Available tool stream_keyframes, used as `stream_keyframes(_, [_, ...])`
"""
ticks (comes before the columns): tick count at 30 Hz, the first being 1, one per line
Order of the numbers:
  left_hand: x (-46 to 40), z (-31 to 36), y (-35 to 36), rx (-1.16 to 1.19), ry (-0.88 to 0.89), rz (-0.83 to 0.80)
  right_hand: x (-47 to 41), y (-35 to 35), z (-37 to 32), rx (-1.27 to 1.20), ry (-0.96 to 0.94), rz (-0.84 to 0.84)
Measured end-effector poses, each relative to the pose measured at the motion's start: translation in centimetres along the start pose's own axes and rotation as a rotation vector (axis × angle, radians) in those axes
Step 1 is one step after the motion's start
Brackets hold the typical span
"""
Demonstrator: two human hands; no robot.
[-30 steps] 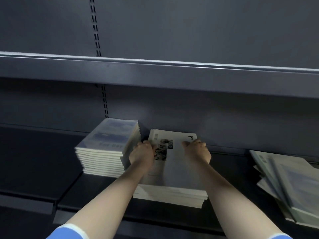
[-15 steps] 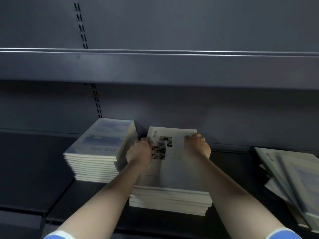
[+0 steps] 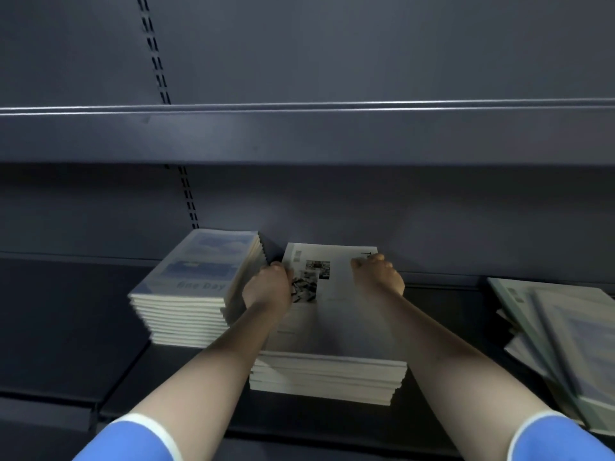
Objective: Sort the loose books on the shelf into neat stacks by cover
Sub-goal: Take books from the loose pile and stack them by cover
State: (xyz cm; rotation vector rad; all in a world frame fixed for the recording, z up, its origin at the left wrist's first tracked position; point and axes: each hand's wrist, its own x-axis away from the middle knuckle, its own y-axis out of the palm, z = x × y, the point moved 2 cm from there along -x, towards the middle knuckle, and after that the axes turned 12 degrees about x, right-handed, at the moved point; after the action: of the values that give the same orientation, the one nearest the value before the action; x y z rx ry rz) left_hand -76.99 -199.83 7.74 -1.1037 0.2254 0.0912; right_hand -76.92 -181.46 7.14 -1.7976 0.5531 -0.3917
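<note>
Left hand point(image 3: 266, 287) and right hand point(image 3: 377, 276), fingers curled, grip the far corners of the white-cover stack point(image 3: 327, 367) on the shelf point(image 3: 66, 327). "One Day" stack point(image 3: 191, 294) sits just left; loose books point(image 3: 562, 341) lie right.

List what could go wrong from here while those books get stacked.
1. The white-cover stack under both hands has uneven lower edges; pushing at its far end with the left hand and right hand may skew it further.
2. It sits close beside the blue-cover stack; the left hand, wedged between them, could nudge that stack.
3. The loose books at right lie fanned near the shelf's front edge and might slide off.
</note>
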Motion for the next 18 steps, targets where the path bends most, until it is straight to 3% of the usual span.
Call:
stream_keyframes(10, [1.8,3.8,0.1,-0.072,0.034,0.086,0.9,-2.4,6.6,0.101,-0.144,0.113])
stream_keyframes(18, [3.5,12.4,2.4,-0.018,0.148,0.049,-0.2,-5.5,15.6,0.221,-0.026,0.157])
